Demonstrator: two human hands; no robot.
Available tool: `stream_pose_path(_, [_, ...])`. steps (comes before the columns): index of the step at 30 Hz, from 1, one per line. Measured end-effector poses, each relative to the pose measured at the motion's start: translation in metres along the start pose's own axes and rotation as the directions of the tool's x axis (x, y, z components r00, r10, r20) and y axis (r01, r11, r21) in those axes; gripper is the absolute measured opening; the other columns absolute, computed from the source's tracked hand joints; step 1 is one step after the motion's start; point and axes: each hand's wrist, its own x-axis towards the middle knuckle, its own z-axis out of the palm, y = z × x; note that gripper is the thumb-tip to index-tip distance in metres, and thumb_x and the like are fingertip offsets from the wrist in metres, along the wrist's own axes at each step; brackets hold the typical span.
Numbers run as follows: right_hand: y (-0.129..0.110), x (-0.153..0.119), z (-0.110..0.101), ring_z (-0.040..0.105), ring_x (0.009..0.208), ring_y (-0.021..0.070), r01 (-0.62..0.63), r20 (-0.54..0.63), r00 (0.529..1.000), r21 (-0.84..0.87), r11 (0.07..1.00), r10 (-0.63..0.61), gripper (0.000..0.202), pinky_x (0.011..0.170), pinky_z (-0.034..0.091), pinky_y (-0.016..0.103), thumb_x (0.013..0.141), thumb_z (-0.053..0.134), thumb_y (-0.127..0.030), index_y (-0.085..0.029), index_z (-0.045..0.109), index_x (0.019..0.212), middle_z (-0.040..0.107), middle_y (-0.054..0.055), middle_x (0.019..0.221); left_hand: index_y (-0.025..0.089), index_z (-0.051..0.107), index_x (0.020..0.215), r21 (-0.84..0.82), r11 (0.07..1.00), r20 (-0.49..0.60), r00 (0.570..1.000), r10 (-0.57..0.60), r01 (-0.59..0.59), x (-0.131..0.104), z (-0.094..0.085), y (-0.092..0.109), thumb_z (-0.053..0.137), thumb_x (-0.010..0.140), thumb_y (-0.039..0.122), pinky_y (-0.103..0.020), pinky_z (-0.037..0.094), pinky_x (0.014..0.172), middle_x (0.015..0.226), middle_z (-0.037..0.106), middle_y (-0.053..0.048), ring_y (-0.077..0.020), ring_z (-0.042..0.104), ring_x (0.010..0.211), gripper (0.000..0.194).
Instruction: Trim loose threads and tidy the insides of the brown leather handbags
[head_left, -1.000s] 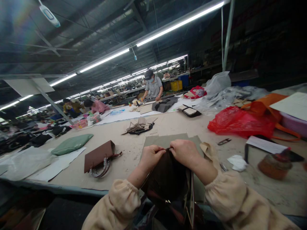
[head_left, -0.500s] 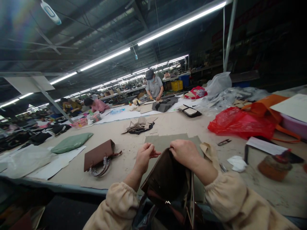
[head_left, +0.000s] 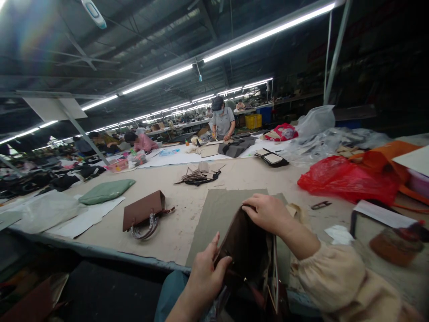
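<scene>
A dark brown handbag [head_left: 250,243] stands with its mouth open at the table's near edge, showing a dark lining and small shiny metal bits. My right hand [head_left: 268,212] pinches the top edge of its far side. Beside the bag's left edge is my left hand [head_left: 208,268], thumb and fingers apart, the thumb reaching over the opening; whether it presses on the bag I cannot tell. Under and behind the bag lies a grey-green sheet [head_left: 214,214]. The bag's lower part is hidden below the table edge.
Left on the table [head_left: 177,237] lies a brown handbag [head_left: 142,210] with wrapped handles, and a green pouch [head_left: 107,191]. Scraps [head_left: 200,174] lie ahead. At right are a red plastic bag [head_left: 348,179], a glue pot [head_left: 395,243] and snips [head_left: 321,205]. A co-worker [head_left: 223,120] works opposite.
My left hand has come down and toward me, from near the bag's top edge to its left side, its fingers spreading. My right hand keeps its pinch on the bag's edge.
</scene>
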Motion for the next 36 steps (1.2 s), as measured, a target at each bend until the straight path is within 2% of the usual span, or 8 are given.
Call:
stream_pose_path(5, [-0.004, 0.0, 0.002, 0.055, 0.085, 0.0172, 0.121, -0.065, 0.991, 0.058, 0.991, -0.117, 0.023, 0.075, 0.041, 0.028, 0.079, 0.058, -0.033, -0.028, 0.067, 0.1, 0.059, 0.004, 0.094, 0.023, 0.05, 0.124, 0.118, 0.99, 0.003, 0.997, 0.078, -0.078, -0.003, 0.009, 0.007, 0.042, 0.087, 0.024, -0.027, 0.048, 0.08, 0.111, 0.063, -0.005, -0.0201, 0.06, 0.1, 0.038])
stream_pose_path(10, [0.005, 0.009, 0.005, 0.053, 0.089, 0.0174, 0.192, 0.011, 0.98, 0.238, 0.952, -0.2, 0.013, 0.081, 0.039, 0.028, 0.078, 0.06, -0.032, -0.027, 0.072, 0.079, 0.06, 0.003, 0.089, 0.021, 0.052, 0.122, 0.16, 0.979, -0.018, 0.991, 0.131, -0.126, -0.008, 0.016, 0.009, 0.039, 0.087, 0.024, -0.027, 0.048, 0.08, 0.106, 0.065, -0.007, -0.0202, 0.061, 0.096, 0.036])
stream_pose_path(17, [0.007, 0.017, 0.007, 0.058, 0.074, 0.0137, 0.036, 0.14, 0.986, 0.352, 0.935, -0.091, 0.014, 0.07, 0.042, 0.022, 0.077, 0.057, -0.025, -0.019, 0.069, 0.07, 0.066, 0.001, 0.076, 0.019, 0.049, 0.123, 0.214, 0.963, -0.011, 0.985, 0.173, -0.166, -0.009, 0.023, 0.008, 0.035, 0.088, 0.025, -0.03, 0.048, 0.083, 0.107, 0.064, -0.009, -0.0217, 0.061, 0.096, 0.038])
stream_pose_path(23, [0.01, 0.009, -0.005, 0.057, 0.091, 0.0192, -0.159, -0.071, 0.981, 0.252, 0.955, 0.182, 0.03, 0.083, 0.041, 0.03, 0.087, 0.039, -0.026, -0.013, 0.065, 0.094, 0.066, 0.011, 0.095, 0.017, 0.049, 0.125, 0.248, 0.961, 0.029, 0.993, 0.115, -0.119, -0.004, 0.018, 0.004, 0.036, 0.088, 0.035, -0.035, 0.046, 0.085, 0.116, 0.06, -0.012, -0.0262, 0.059, 0.102, 0.043])
stream_pose_path(27, [0.002, -0.05, -0.032, 0.05, 0.111, 0.0203, -0.181, -0.262, 0.918, 0.391, 0.902, 0.298, 0.047, 0.094, 0.038, 0.035, 0.09, 0.038, -0.039, -0.017, 0.039, 0.131, 0.053, 0.011, 0.122, 0.015, 0.049, 0.125, 0.242, 0.967, 0.03, 0.997, 0.077, -0.082, -0.001, 0.014, 0.002, 0.039, 0.086, 0.045, -0.037, 0.045, 0.081, 0.106, 0.065, -0.015, -0.0295, 0.061, 0.098, 0.05])
stream_pose_path(29, [-0.011, -0.097, -0.037, 0.045, 0.117, 0.0227, -0.222, -0.217, 0.916, 0.427, 0.877, 0.337, 0.055, 0.097, 0.037, 0.039, 0.088, 0.04, -0.042, -0.023, 0.028, 0.138, 0.045, 0.01, 0.132, 0.017, 0.054, 0.119, 0.256, 0.964, 0.045, 0.997, 0.067, -0.076, -0.001, 0.014, 0.004, 0.038, 0.086, 0.046, -0.036, 0.045, 0.078, 0.099, 0.067, -0.015, -0.0295, 0.062, 0.094, 0.047])
stream_pose_path(33, [-0.044, -0.186, -0.01, 0.035, 0.125, 0.0306, -0.382, -0.039, 0.913, 0.265, 0.885, 0.406, 0.083, 0.098, 0.036, 0.048, 0.081, 0.05, -0.047, -0.023, 0.001, 0.144, 0.024, 0.012, 0.145, 0.019, 0.062, 0.101, 0.332, 0.938, 0.081, 0.994, 0.074, -0.097, -0.001, 0.015, 0.011, 0.031, 0.089, 0.042, -0.034, 0.044, 0.073, 0.092, 0.068, -0.013, -0.0274, 0.064, 0.086, 0.04])
stream_pose_path(36, [-0.062, -0.212, 0.019, 0.043, 0.119, 0.0327, -0.45, 0.009, 0.89, 0.184, 0.874, 0.456, 0.09, 0.088, 0.046, 0.047, 0.08, 0.05, -0.047, -0.021, -0.008, 0.143, 0.028, 0.016, 0.142, 0.018, 0.061, 0.095, 0.373, 0.923, 0.078, 0.994, 0.07, -0.094, -0.001, 0.018, 0.017, 0.03, 0.09, 0.039, -0.033, 0.043, 0.071, 0.088, 0.068, -0.013, -0.0265, 0.064, 0.084, 0.038])
